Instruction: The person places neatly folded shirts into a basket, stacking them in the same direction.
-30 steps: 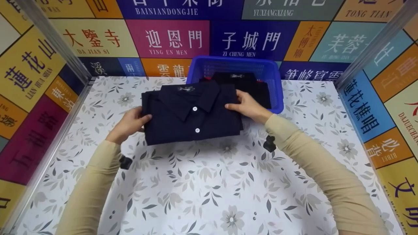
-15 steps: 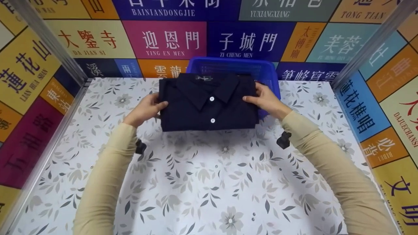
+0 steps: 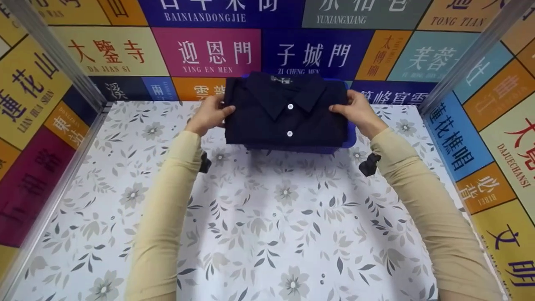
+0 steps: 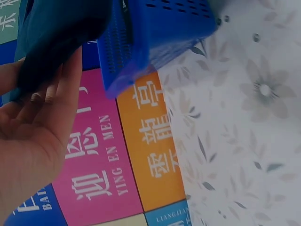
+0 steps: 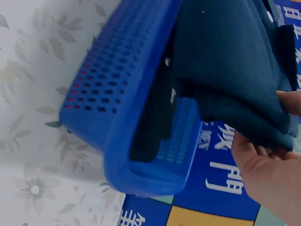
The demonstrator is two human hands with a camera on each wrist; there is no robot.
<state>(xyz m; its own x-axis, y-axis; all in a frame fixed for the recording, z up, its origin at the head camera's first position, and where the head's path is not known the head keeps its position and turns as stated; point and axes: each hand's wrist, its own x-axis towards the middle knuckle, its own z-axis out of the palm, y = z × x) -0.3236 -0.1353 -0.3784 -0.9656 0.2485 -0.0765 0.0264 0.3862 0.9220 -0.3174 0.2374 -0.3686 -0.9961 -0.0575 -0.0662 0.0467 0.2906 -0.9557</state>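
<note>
A folded dark navy shirt (image 3: 267,121) with a collar and two white buttons showing is held flat over the blue plastic basket (image 3: 350,136). My left hand (image 3: 209,113) pinches its left edge, thumb on top and fingers underneath. At the opposite edge my right hand (image 3: 361,112) grips it the same way. The right wrist view shows the shirt (image 5: 225,52) above the rim of the perforated basket (image 5: 117,136), where other dark clothing (image 5: 153,117) lies inside. In the head view the shirt hides most of the basket.
The basket stands at the back of a table (image 3: 259,234) with a white floral cover. Colourful panels with Chinese lettering (image 3: 209,50) rise behind it and along both sides. Clear corner posts (image 3: 464,54) join the panels.
Both hands have carried the folded shirt to the right and toward the back, from beside and in front of the basket to over it. The grip looks the same.
</note>
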